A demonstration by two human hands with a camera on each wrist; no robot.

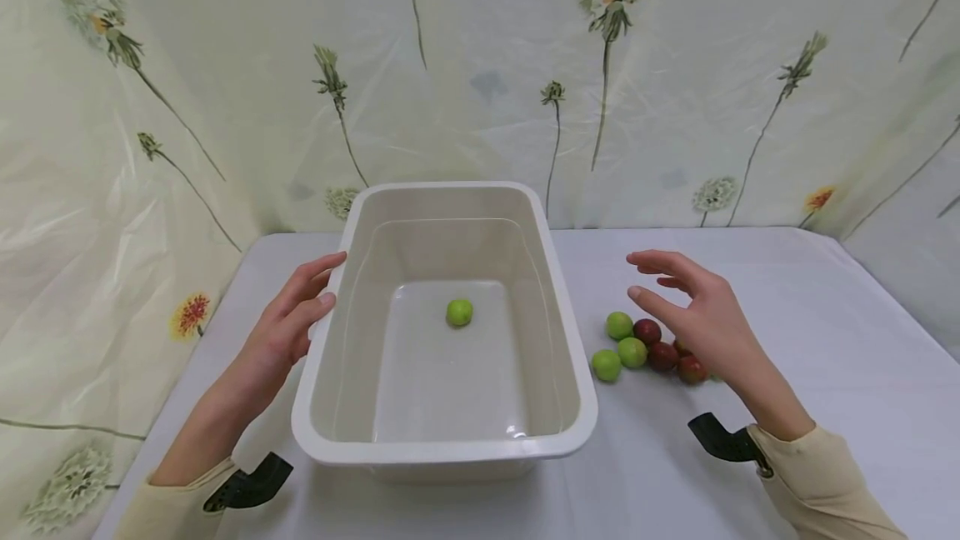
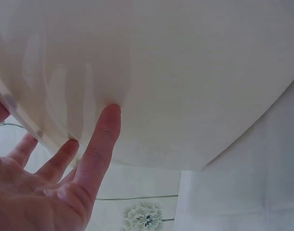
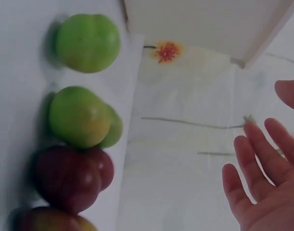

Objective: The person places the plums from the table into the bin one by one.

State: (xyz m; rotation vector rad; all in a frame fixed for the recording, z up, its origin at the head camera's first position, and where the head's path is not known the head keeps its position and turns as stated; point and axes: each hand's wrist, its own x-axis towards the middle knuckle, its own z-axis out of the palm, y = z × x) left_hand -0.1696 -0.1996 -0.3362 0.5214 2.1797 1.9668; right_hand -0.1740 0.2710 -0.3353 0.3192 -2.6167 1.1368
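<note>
A white plastic tub (image 1: 450, 450) stands on the table with one small round green fruit (image 1: 459, 312) on its floor. My left hand (image 1: 288, 315) is at the tub's left side; its fairly straight fingers touch the outer wall (image 2: 185, 86) and reach up to the rim. To the tub's right, my right hand (image 1: 701, 311) hovers with relaxed, spread fingers and nothing in them. Below that hand lies a group of green fruits (image 1: 632, 352) and dark red plum-like fruits (image 1: 662, 357), partly hidden by it. The right wrist view shows a green fruit (image 3: 87, 43) apart from the others.
A white cloth (image 1: 825, 340) covers the table. Behind it and on the left hangs a shiny sheet (image 1: 465, 115) printed with dandelions. Black curved mounts (image 1: 251, 482) sit on both wrists, by the beige sleeves (image 1: 825, 473).
</note>
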